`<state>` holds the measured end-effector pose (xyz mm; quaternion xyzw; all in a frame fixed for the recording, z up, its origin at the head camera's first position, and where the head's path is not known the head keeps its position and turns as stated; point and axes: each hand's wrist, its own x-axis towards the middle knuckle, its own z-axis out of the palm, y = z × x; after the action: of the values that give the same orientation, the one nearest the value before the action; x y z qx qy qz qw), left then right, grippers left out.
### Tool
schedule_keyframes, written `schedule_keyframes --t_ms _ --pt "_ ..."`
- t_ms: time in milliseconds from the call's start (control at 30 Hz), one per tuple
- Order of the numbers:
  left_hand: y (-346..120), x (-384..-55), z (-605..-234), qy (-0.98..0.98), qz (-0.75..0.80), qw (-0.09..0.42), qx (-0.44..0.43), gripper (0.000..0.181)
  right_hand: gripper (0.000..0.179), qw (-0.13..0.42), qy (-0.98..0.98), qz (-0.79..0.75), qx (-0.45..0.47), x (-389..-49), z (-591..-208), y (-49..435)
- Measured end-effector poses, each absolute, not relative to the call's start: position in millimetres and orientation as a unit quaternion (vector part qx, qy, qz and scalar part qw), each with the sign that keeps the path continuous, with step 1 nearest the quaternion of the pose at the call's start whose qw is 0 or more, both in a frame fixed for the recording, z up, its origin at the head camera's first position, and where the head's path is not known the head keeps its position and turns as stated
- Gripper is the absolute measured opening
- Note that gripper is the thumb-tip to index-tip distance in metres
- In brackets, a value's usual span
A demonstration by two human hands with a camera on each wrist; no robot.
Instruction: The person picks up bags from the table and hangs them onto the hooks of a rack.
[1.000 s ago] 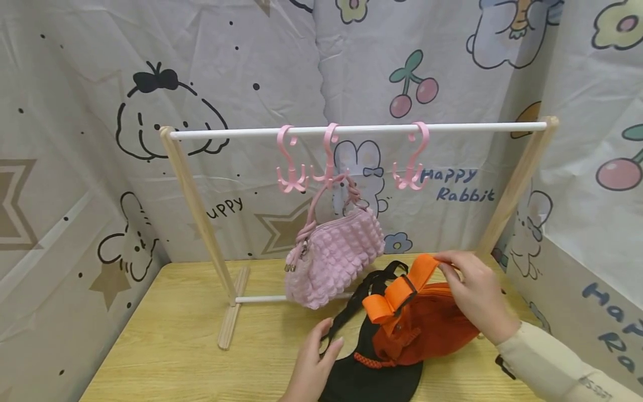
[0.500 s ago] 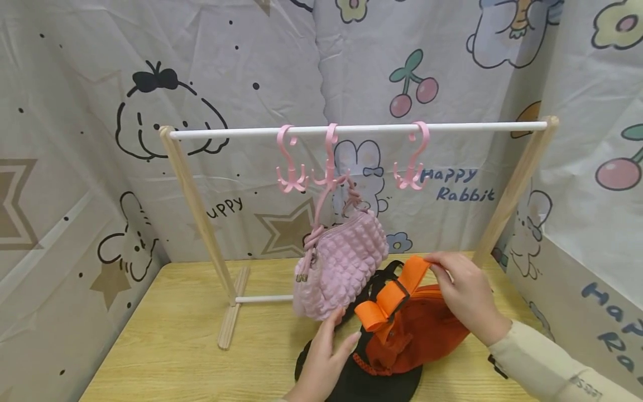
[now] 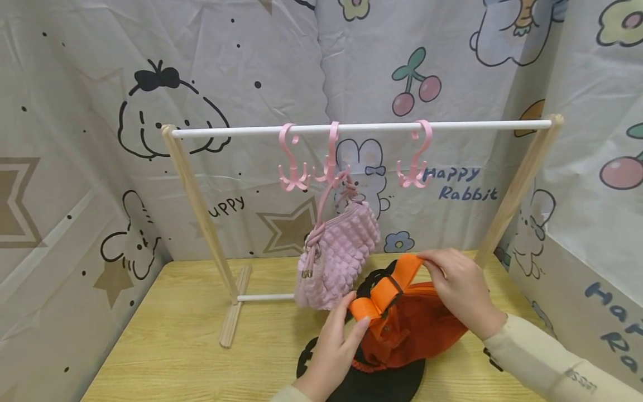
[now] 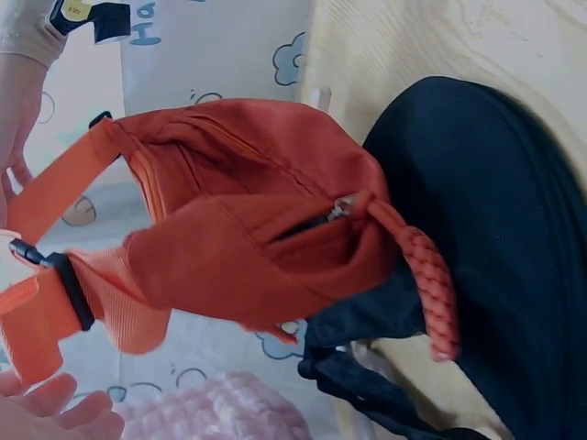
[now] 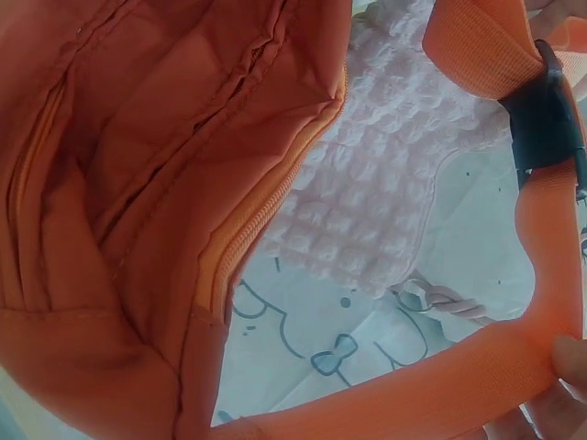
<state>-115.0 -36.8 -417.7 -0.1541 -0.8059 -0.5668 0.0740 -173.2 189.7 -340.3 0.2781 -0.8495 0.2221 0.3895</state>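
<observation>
A rust-red waist bag (image 3: 427, 324), with a bright orange strap (image 3: 404, 273) and black buckle, is held up by the strap over a black bag (image 3: 382, 382). My right hand (image 3: 459, 290) pinches the strap at its upper bend. Around the strap's folded left end, my left hand (image 3: 334, 346) has thumb and fingers spread, fingertips right at the webbing. The left wrist view shows a braided red zip pull (image 4: 429, 293) hanging from the waist bag. Behind, a pink puffy handbag (image 3: 341, 251) hangs tilted by its handle from the middle pink hook (image 3: 330, 167).
A rack with a white rail (image 3: 241, 132) and wooden posts (image 3: 201, 218) stands on the wood-grain table (image 3: 166, 335). Pink hooks without bags hang left (image 3: 292, 167) and right (image 3: 416, 164) of the middle one. Printed curtains (image 3: 261, 56) enclose the back and sides.
My left hand has moved up and right, from the black strap to the orange strap's end. My right hand has drawn the waist bag slightly left. The pink handbag has swung a little.
</observation>
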Motion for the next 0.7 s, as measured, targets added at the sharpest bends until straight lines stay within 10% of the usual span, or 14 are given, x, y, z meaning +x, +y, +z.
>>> schedule_keyframes --t_ms 700 --pt "-14 -130 -391 -0.901 -0.375 0.148 -0.158 0.063 0.027 0.396 -0.833 0.225 0.314 -172 -336 177"
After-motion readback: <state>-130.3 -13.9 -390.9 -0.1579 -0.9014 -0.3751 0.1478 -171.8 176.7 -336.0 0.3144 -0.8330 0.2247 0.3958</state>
